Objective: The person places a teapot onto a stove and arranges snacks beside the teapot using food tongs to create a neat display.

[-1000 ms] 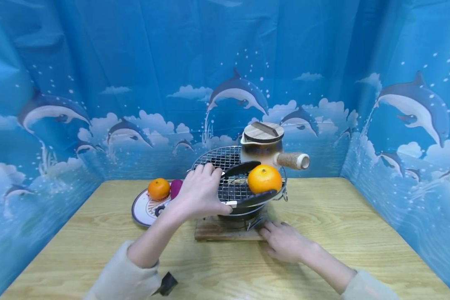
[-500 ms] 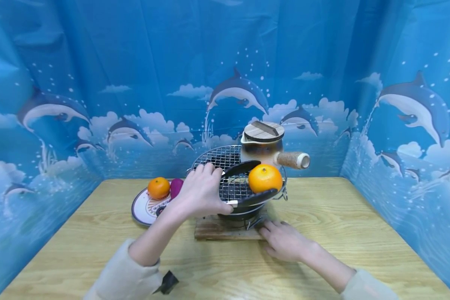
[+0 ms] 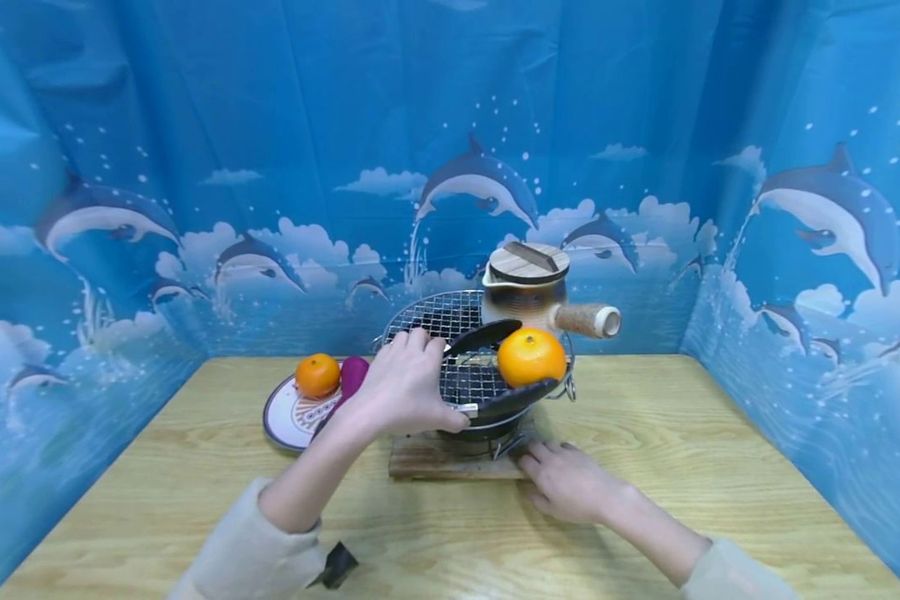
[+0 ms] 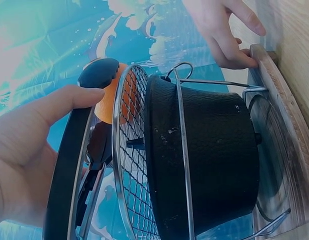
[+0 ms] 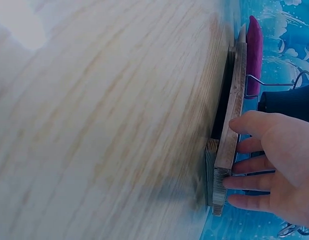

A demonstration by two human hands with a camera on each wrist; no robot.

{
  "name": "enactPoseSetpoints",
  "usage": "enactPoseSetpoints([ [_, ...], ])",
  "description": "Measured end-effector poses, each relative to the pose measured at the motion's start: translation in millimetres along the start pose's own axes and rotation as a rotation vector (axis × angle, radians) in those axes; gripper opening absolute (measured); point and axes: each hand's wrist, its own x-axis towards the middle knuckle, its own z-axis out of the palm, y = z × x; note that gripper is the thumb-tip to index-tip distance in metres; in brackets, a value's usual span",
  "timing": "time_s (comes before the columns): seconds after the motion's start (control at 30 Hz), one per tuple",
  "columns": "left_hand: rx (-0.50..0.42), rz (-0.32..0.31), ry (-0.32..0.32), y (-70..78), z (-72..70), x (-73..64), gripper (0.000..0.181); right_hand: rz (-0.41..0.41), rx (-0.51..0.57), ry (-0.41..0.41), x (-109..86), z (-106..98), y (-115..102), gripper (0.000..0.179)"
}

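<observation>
My left hand (image 3: pixel 405 379) grips a pair of tongs (image 3: pixel 510 400) with black tips. The spread tips lie on either side of an orange (image 3: pixel 531 358) at the right of the wire grill rack (image 3: pixel 438 315). Whether both tips press on the orange, I cannot tell. Under the rack is a black grill pot (image 4: pixel 204 150) in a wire stand, set on a wooden board (image 3: pixel 450 461). Low at the board's right end, my right hand (image 3: pixel 573 485) touches its edge, fingers fairly straight in the right wrist view. The tongs' rear end is hidden by my left hand.
A cream-and-brown side-handled pot (image 3: pixel 521 302) with a wooden lid sits at the rack's back right. Left of the grill, a plate (image 3: pixel 281 421) bears a smaller orange fruit (image 3: pixel 317 376) and a long purple item (image 3: pixel 354 375). A dolphin-print curtain (image 3: pixel 307 167) surrounds the table.
The tongs and the orange have shifted very slightly to the right. A little more of the purple item shows beside my left wrist. My right hand stays at the board.
</observation>
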Motion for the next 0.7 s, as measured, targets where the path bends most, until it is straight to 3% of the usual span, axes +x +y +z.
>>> enactPoseSetpoints([
  [0.33, 0.001, -0.008, 0.000, -2.3, 0.8, -4.0, 0.095, 0.009, 0.004, -0.022, 0.2, 0, 0, 0.041],
  [0.7, -0.092, -0.026, 0.038, -10.5, -0.6, -13.6, 0.094, 0.019, 0.011, -0.030, 0.5, -1, -1, 0.041],
])
